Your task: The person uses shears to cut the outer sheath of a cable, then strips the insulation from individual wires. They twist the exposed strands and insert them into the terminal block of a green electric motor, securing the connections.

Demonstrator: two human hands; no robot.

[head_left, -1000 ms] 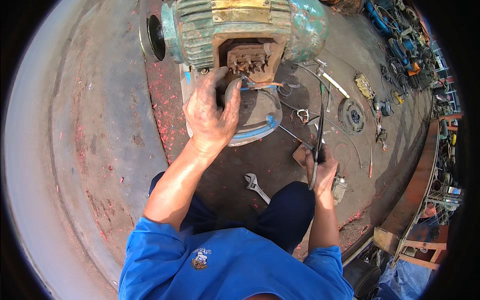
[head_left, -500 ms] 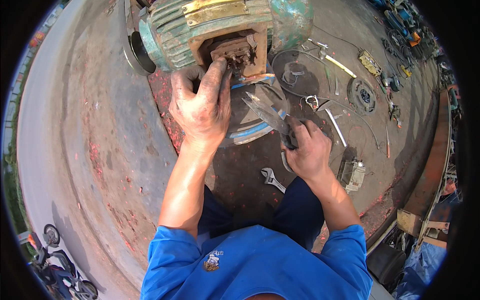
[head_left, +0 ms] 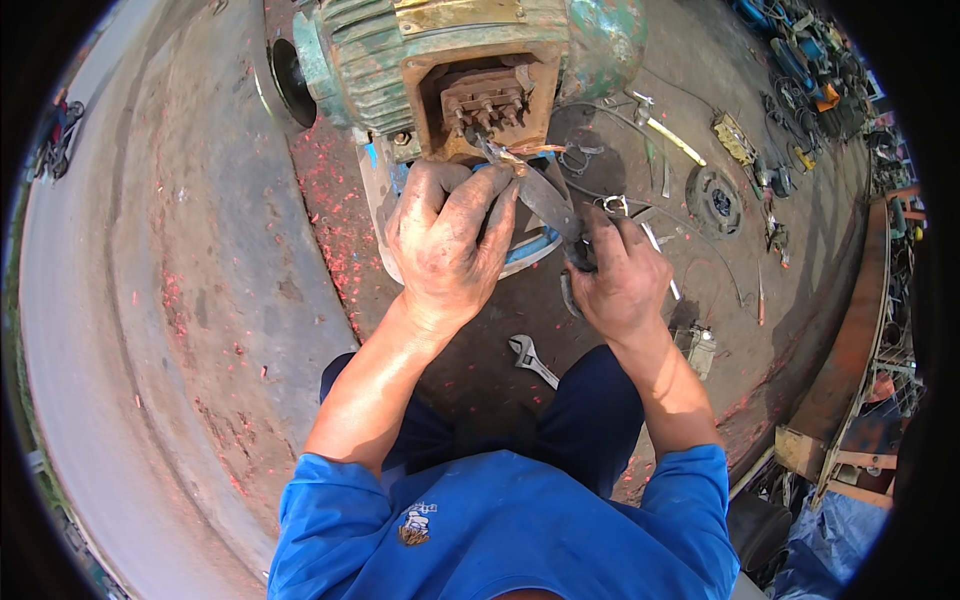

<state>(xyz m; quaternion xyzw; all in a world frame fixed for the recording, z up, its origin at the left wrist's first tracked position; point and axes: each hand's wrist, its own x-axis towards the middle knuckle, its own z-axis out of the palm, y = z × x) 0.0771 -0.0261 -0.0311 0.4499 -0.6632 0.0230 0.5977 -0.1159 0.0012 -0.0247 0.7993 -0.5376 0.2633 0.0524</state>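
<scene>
A green ribbed electric motor [head_left: 365,70] stands before me, its rusty terminal box [head_left: 410,100] uncovered and showing several studs inside. From the box's lower edge a dark wire [head_left: 487,148] comes out, and bare copper strands [head_left: 540,149] show beside it. The fingers of my left hand [head_left: 442,240] are pinched on the wire just below the box; the fingertips partly hide it. My right hand [head_left: 622,268] is wrapped round the dark handles of a pair of scissors [head_left: 548,205]. The worn blades reach up to the wire by my left fingertips.
An adjustable wrench [head_left: 533,360] lies on the ground between my knees. To the right are a hammer [head_left: 675,140], a round metal part [head_left: 714,203], loose cables and a small metal box [head_left: 695,350]. A rusty beam [head_left: 850,320] borders the right side. At the upper left is a motorcycle [head_left: 62,140].
My left hand has moved from the terminal studs down and right to the wire. The scissors' blades have come up to meet it. A motorcycle at lower left is gone from there; one shows at upper left.
</scene>
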